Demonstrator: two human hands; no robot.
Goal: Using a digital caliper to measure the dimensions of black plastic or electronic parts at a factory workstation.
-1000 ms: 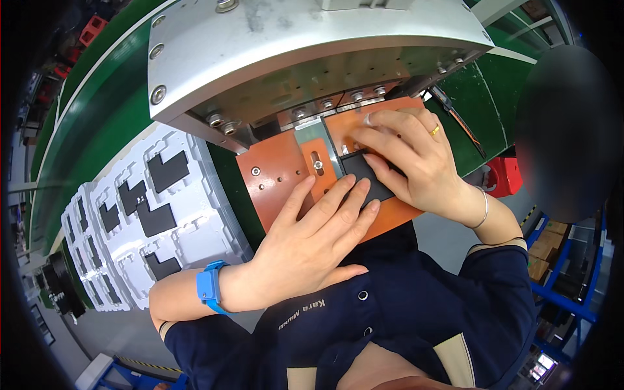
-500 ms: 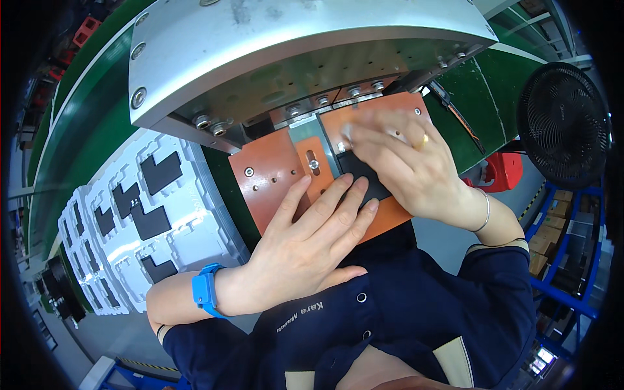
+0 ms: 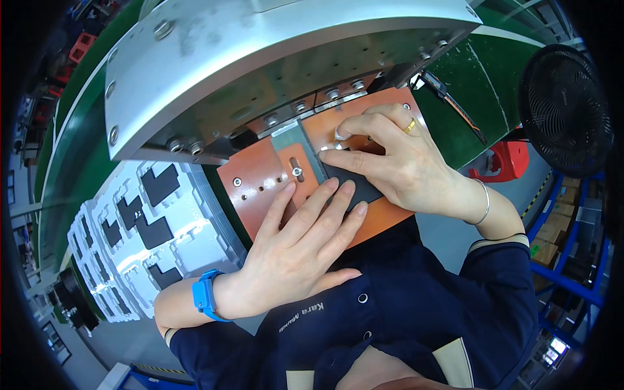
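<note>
Both hands are pressing flat, nothing gripped: our left hand (image 3: 296, 250) and right hand (image 3: 400, 162) are seating the flat black rectangular piece (image 3: 348, 185) on the orange fixture plate (image 3: 257, 185), not yet released.

White moulded packaging trays (image 3: 123, 240) lie in a row at eight o'clock, left of the orange plate, on the green belt. Each tray is a pale plastic blister form with stepped pockets; several pockets hold flat black L-shaped pieces (image 3: 159, 184). Brown cardboard boxes (image 3: 560, 227) sit stacked at three o'clock, behind blue racking at the rim, too small to detail. No labels, signs or screens can be made out.
</note>
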